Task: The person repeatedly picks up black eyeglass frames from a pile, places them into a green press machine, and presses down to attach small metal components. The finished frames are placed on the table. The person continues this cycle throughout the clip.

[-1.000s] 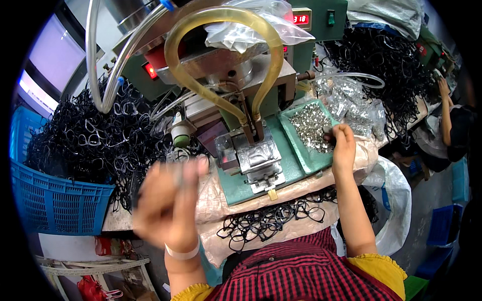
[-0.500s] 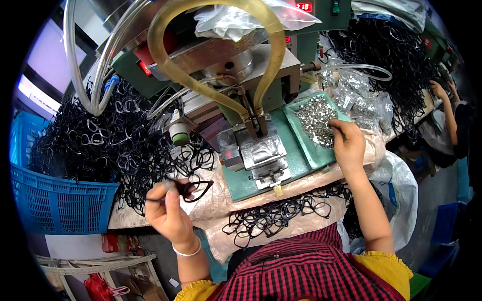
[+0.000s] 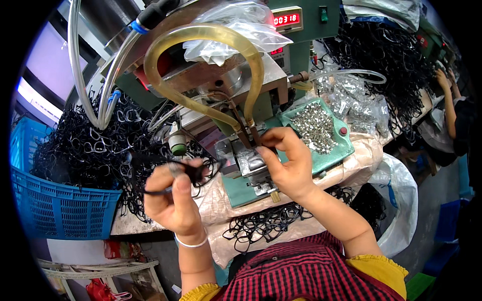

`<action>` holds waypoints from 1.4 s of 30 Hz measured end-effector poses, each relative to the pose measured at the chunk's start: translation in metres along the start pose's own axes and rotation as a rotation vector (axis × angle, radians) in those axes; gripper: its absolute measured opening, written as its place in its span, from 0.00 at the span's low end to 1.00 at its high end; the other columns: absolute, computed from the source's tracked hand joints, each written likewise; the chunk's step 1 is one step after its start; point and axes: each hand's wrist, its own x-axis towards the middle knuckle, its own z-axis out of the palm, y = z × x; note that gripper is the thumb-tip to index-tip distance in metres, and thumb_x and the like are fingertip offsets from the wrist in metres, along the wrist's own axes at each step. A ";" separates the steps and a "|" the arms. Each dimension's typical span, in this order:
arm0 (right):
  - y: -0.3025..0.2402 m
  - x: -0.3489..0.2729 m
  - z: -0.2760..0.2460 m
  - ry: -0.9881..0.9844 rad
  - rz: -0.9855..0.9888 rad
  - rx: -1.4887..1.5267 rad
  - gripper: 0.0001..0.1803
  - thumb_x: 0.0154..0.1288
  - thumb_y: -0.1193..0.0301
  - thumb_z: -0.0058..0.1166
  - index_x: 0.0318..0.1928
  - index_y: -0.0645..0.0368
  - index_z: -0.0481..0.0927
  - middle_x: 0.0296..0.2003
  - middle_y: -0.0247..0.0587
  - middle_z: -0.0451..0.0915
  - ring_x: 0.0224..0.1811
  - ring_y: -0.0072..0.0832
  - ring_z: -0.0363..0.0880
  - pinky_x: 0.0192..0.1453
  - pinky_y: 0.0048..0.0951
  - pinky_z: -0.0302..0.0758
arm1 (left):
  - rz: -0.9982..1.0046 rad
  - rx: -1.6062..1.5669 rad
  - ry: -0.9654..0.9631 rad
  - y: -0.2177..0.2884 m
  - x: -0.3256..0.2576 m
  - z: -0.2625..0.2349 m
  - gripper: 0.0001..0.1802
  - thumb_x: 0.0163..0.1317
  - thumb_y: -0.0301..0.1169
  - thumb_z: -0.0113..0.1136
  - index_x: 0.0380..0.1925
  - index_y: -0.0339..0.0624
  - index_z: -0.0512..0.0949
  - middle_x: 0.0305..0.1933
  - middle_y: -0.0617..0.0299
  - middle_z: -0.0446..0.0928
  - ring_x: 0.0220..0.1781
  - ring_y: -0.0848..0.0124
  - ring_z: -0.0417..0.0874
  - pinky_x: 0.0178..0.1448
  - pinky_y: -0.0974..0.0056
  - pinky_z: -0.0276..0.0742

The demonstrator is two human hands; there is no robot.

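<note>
My left hand (image 3: 176,203) is closed on a black eyeglass frame (image 3: 213,164), held up left of the press; motion smears part of it. At the press, my right hand (image 3: 292,168) has its thumb and index finger drawn together over the metal fixture (image 3: 249,161), just beside the two upright prongs (image 3: 249,137). Whatever sits between those fingertips is too small or hidden to make out. Right of that hand, a green tray (image 3: 345,149) holds a heap of small shiny metal parts (image 3: 315,128).
Tangled black frames (image 3: 90,145) pile up behind a blue basket (image 3: 65,208) at left. More frames (image 3: 266,226) lie along the table's front edge. A yellowish hose (image 3: 153,55) loops above the press. Clear bags (image 3: 351,100) lie behind the tray; another person's arm (image 3: 448,113) shows far right.
My right hand has moved left from the tray of metal parts to the press fixture. My left hand stays left of the press with the eyeglass frame, which has shifted slightly.
</note>
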 end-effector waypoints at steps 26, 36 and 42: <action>-0.044 0.015 -0.029 -0.307 0.256 0.017 0.32 0.59 0.83 0.51 0.67 0.68 0.66 0.56 0.55 0.80 0.60 0.40 0.78 0.63 0.34 0.73 | -0.011 0.008 -0.119 0.024 -0.018 -0.007 0.09 0.70 0.30 0.59 0.38 0.35 0.71 0.40 0.49 0.78 0.41 0.63 0.83 0.41 0.60 0.84; -0.127 -0.009 -0.067 -0.901 0.055 0.565 0.19 0.64 0.69 0.63 0.55 0.59 0.83 0.43 0.44 0.86 0.44 0.36 0.85 0.54 0.38 0.80 | -0.096 -0.028 -0.052 0.010 -0.054 -0.025 0.11 0.68 0.31 0.63 0.41 0.36 0.74 0.42 0.53 0.78 0.43 0.60 0.85 0.49 0.55 0.85; -0.134 -0.014 -0.088 -0.639 0.006 0.364 0.14 0.63 0.76 0.58 0.49 0.61 0.84 0.39 0.45 0.86 0.39 0.36 0.86 0.46 0.33 0.82 | -0.072 0.057 -0.172 0.014 -0.049 -0.007 0.07 0.62 0.30 0.68 0.36 0.41 0.82 0.36 0.53 0.88 0.38 0.68 0.87 0.42 0.69 0.70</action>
